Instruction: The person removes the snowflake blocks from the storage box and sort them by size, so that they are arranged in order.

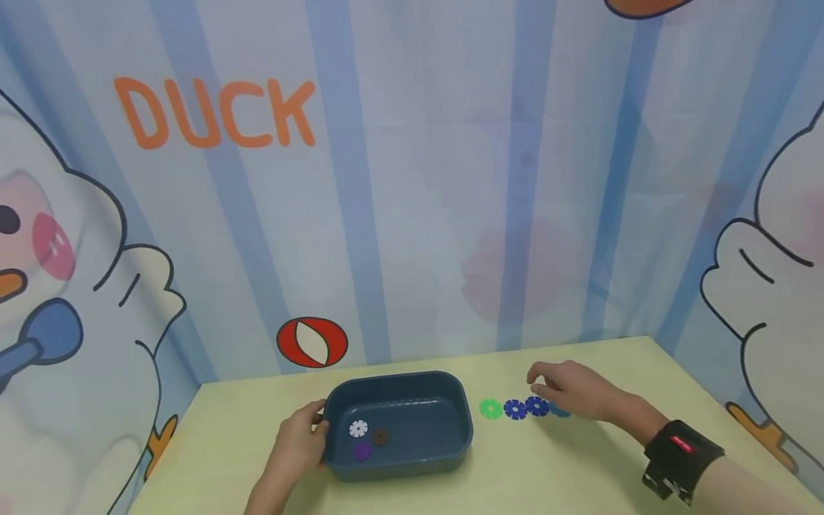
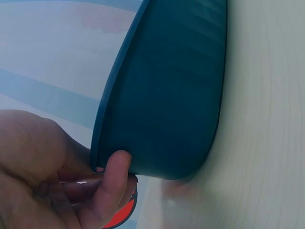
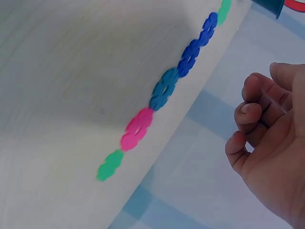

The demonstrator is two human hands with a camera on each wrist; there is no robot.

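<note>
My left hand (image 1: 295, 442) grips the left end of a dark blue plastic bin (image 1: 402, 468) by its rim, with the thumb and fingers on either side of the wall in the left wrist view. Inside the bin lie a white notched disc (image 1: 358, 428), a brown one (image 1: 381, 437) and a purple one (image 1: 362, 451). Above a row of discs hovers my right hand (image 1: 573, 390), fingers loosely curled and holding nothing. The row has a green disc (image 1: 491, 409), two dark blue discs (image 1: 515, 409), a lighter blue disc (image 3: 159, 101), a pink disc (image 3: 129, 140) and another green disc (image 3: 110, 165).
Bin and discs stand on a pale yellow table (image 1: 515, 472). Behind it hangs a striped curtain (image 1: 438, 179) with duck drawings and orange lettering. A black strap (image 1: 682, 458) with a small device is on my right wrist.
</note>
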